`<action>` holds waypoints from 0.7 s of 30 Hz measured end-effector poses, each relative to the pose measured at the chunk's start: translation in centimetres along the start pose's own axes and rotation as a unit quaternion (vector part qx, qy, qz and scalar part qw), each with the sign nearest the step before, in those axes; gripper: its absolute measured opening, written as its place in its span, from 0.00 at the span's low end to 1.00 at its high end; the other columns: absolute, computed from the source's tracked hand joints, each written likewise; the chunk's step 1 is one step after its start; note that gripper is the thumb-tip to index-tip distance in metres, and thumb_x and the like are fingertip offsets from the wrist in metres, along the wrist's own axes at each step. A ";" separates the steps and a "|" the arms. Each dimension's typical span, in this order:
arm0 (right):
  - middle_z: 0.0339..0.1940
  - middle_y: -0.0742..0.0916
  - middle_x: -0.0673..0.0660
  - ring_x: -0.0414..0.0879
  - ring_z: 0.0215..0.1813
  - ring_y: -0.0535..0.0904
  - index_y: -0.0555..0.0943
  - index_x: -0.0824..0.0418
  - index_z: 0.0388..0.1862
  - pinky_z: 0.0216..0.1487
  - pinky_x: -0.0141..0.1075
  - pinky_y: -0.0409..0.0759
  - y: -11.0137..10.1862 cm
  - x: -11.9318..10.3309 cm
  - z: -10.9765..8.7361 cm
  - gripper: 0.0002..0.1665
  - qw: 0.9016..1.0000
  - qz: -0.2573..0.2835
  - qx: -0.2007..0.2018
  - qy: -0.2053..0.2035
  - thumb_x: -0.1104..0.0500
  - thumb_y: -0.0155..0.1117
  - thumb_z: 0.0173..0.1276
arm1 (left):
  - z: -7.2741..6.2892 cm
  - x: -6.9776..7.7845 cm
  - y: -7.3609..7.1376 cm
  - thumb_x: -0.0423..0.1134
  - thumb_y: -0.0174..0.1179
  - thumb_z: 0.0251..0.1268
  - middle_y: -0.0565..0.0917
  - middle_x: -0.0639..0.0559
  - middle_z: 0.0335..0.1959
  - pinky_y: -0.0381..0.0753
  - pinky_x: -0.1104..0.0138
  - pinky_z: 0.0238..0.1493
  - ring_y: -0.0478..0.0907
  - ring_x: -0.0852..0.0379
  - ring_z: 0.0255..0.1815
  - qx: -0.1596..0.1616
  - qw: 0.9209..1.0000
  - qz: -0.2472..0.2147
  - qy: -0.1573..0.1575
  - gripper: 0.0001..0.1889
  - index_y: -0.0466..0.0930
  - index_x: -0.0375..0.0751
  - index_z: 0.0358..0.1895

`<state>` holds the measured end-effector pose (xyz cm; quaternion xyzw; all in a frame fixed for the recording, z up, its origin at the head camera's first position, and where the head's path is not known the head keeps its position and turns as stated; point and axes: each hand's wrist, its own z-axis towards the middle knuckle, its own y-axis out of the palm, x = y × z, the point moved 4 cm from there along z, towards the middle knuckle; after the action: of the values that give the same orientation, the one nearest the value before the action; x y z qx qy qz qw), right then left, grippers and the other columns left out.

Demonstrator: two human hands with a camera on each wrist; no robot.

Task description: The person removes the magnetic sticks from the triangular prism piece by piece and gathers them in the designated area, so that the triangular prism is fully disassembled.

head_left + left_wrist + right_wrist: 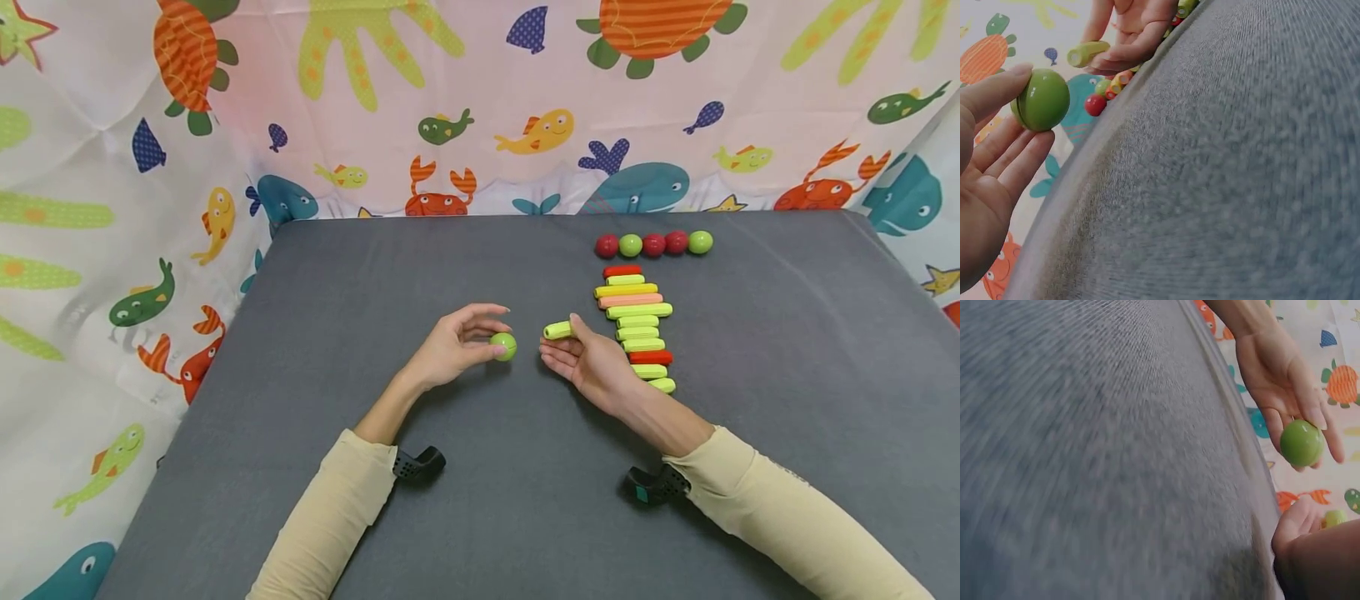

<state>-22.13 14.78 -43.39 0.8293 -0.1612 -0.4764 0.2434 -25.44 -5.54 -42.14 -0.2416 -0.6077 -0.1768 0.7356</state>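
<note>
Above the grey cloth, my left hand (452, 348) pinches a glossy green ball (505, 347) between thumb and fingertips. A thin seam line shows on the same ball (1046, 100) in the left wrist view. Just to its right, my right hand (596, 367) holds a short yellow-green stick (557, 331) under the thumb, palm partly turned up. One end of that stick (1079, 56) has a small round recess. The ball and the stick are apart, with a narrow gap between the hands. In the right wrist view, the forearm hides part of the stick (1335, 517).
Beyond the right hand, a column of short sticks (638, 311) in yellow-green, red, yellow and pink lies on the grey cloth (360, 292). Behind it is a row of red and green balls (653, 244). A curtain (480, 83) with sea animals hangs along the back and left.
</note>
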 end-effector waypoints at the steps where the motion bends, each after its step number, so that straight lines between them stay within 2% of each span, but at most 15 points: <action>1: 0.44 0.81 0.58 0.49 0.50 0.78 0.70 0.64 0.50 0.53 0.35 0.76 -0.3 -0.2 -0.1 0.19 1.000 -0.007 0.004 -0.007 0.49 0.45 0.77 | 0.1 0.0 0.1 0.24 0.63 0.59 0.78 0.35 0.52 0.78 0.61 0.51 0.77 0.47 0.53 0.002 1.000 0.002 0.002 0.28 0.66 0.26 0.63; 5: 0.42 0.82 0.55 0.46 0.48 0.80 0.71 0.62 0.50 0.55 0.35 0.75 -1.5 -1.0 -0.6 0.15 0.998 -0.031 0.030 -0.048 0.54 0.56 0.73 | 0.4 -0.3 0.3 0.25 0.63 0.60 0.78 0.35 0.52 0.77 0.62 0.52 0.76 0.48 0.53 0.008 1.000 0.008 0.006 0.27 0.67 0.27 0.63; 10: 0.40 0.85 0.53 0.45 0.46 0.82 0.66 0.65 0.57 0.54 0.36 0.76 -2.9 -1.9 -1.5 0.22 0.995 -0.045 0.037 -0.084 0.56 0.58 0.71 | 0.9 -0.7 0.7 0.25 0.63 0.60 0.78 0.34 0.53 0.77 0.62 0.53 0.76 0.48 0.54 0.001 1.000 0.012 0.003 0.27 0.67 0.28 0.63; 13: 0.40 0.85 0.53 0.45 0.47 0.83 0.62 0.67 0.61 0.54 0.35 0.76 -3.7 -2.5 -2.2 0.27 0.994 -0.049 0.034 -0.092 0.55 0.58 0.71 | 1.6 -0.8 0.8 0.26 0.63 0.60 0.78 0.33 0.53 0.76 0.62 0.54 0.76 0.46 0.54 -0.006 1.000 0.022 0.009 0.27 0.68 0.28 0.63; 16: 0.40 0.85 0.53 0.45 0.45 0.83 0.61 0.64 0.60 0.51 0.35 0.78 -4.3 -3.0 -3.1 0.27 0.993 -0.060 0.040 -0.090 0.55 0.59 0.70 | 2.6 -1.0 0.8 0.26 0.63 0.59 0.78 0.34 0.53 0.76 0.62 0.54 0.77 0.46 0.53 -0.005 0.999 0.036 0.010 0.27 0.68 0.28 0.63; 21: 0.38 0.85 0.52 0.45 0.40 0.84 0.61 0.59 0.57 0.47 0.36 0.80 -5.0 -3.5 -4.8 0.24 0.992 -0.086 0.046 -0.083 0.54 0.60 0.70 | 4.6 -1.4 0.2 0.27 0.64 0.60 0.79 0.36 0.52 0.77 0.64 0.53 0.77 0.49 0.53 0.022 0.998 0.057 0.002 0.27 0.69 0.30 0.63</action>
<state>-19.50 21.88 -41.61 0.8083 -0.1306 -0.5545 0.1489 -29.31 -2.77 -42.89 -0.2588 -0.5953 -0.1218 0.7508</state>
